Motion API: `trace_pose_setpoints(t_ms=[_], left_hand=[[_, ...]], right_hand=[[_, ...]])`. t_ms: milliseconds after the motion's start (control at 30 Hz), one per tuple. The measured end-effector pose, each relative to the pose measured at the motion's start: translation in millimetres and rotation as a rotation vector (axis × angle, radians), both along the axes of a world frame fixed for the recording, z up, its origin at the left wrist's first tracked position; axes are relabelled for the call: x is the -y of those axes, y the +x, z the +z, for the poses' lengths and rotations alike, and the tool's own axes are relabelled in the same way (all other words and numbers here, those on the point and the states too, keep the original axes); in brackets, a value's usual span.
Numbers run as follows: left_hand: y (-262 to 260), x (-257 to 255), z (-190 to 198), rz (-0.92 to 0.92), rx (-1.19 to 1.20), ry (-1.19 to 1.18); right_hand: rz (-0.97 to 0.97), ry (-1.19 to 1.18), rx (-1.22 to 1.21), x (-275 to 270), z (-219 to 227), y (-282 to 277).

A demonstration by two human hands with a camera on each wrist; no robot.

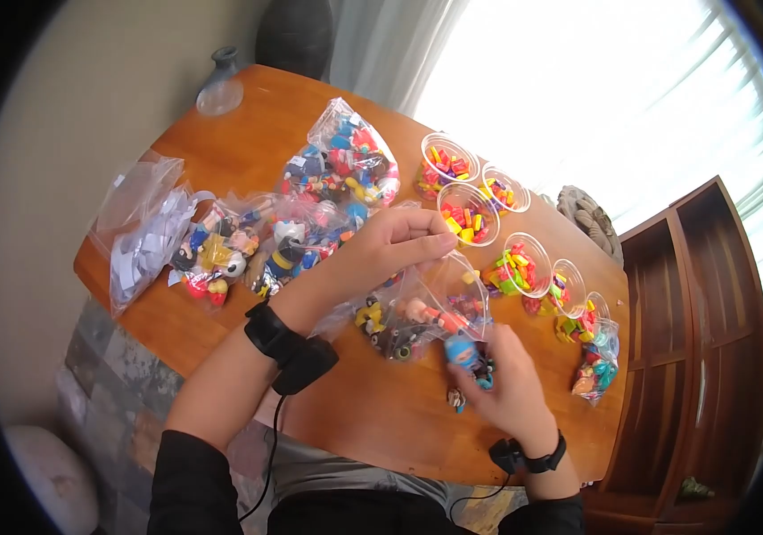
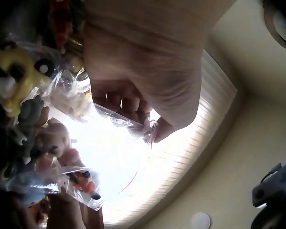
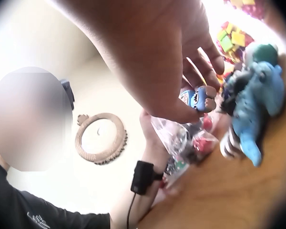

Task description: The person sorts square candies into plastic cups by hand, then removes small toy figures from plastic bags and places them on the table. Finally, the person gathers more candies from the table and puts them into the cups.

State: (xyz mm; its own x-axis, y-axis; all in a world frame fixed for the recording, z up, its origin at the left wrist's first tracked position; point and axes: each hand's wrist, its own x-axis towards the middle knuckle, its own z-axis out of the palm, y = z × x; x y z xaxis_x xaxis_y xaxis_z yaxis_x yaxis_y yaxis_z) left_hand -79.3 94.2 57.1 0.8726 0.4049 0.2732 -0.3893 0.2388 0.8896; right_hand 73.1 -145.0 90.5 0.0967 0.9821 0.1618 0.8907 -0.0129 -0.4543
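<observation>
While my left hand (image 1: 404, 239) is pinching clear bag (image 1: 453, 275) by its rim, fingers curling in, film is looking limp, light, slippery; I'm judging gathered rim surest hold. Bag of small figures (image 1: 423, 311) is sitting inward from near edge of table (image 1: 373, 392). Rightward, nearer same edge, my right hand (image 1: 513, 383) is pinching blue figure (image 1: 462, 350), thumb against fingers; it's seeming light, stiff, smooth, best held by sides.
</observation>
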Motion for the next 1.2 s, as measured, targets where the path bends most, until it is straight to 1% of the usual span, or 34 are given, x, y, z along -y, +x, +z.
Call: trace_pose_setpoints(t_ms=[33,67,133,200,233,267,333,367,400,467,533,600,633,667,733,767,800,867,900,967,1000,1067,1200], left_hand=[[0,1,0,0.014,-0.014,-0.005],[0,0,-1,0.019,-0.017,-0.011],[1,-1,-1,-0.013,-0.014,0.001],[-1,1,1,-0.012,-0.030,-0.006],[0,2,3,-0.011,-0.042,-0.011],[0,2,3,-0.016,-0.043,-0.010],[0,0,2,-0.037,-0.040,0.037],[1,-1,3,-0.041,-0.039,0.041],[0,0,3,-0.044,-0.041,0.064],[1,2,2,-0.049,-0.043,0.085],[2,4,1,0.005,-0.020,0.056],[-1,3,4,0.023,-0.042,0.050],[-1,2,4,0.042,-0.062,0.046],[1,1,0,0.039,-0.061,0.038],[5,-3,-7,0.058,-0.006,0.021],[6,-3,-9,0.060,-0.004,0.013],[6,-3,-10,0.046,0.002,-0.007],[4,-2,-7,0.028,0.004,-0.028],[1,-1,-1,0.038,-0.024,-0.002],[0,0,1,0.050,-0.053,0.025],[0,1,1,0.063,-0.062,0.014],[1,1,2,0.073,-0.072,0.004],[3,-2,-1,0.086,-0.073,0.046]], right_hand=[[-0.111,-0.033,-0.186,2,7,3],[-0.084,0.101,-0.138,0,10,10],[-0.196,0.227,-0.166,0,17,18],[-0.268,0.364,-0.093,-7,29,14],[-0.219,0.439,-0.018,-10,35,13],[-0.224,0.440,-0.017,-14,40,11],[-0.009,0.439,0.092,-25,47,3],[0.076,0.422,0.081,-32,50,-3],[0.073,0.425,0.083,-37,47,-7],[0.111,0.345,0.018,-46,37,-13],[0.108,0.343,-0.024,-49,36,-15],[0.052,0.469,-0.063,-48,28,-6],[-0.040,0.471,-0.152,-42,20,-3],[-0.043,0.462,-0.149,-35,17,3],[-0.035,0.323,-0.134,-27,16,11],[-0.001,0.188,-0.050,-24,18,10],[0.128,0.157,0.067,-25,9,16],[0.085,-0.022,0.292,-17,0,10],[0.082,-0.026,0.289,-14,-5,10],[-0.037,-0.040,0.060,-11,-13,11],[-0.036,-0.041,0.057,-10,-13,10],[-0.119,-0.126,0.055,-7,-9,9],[-0.070,-0.131,0.124,-4,-8,13]])
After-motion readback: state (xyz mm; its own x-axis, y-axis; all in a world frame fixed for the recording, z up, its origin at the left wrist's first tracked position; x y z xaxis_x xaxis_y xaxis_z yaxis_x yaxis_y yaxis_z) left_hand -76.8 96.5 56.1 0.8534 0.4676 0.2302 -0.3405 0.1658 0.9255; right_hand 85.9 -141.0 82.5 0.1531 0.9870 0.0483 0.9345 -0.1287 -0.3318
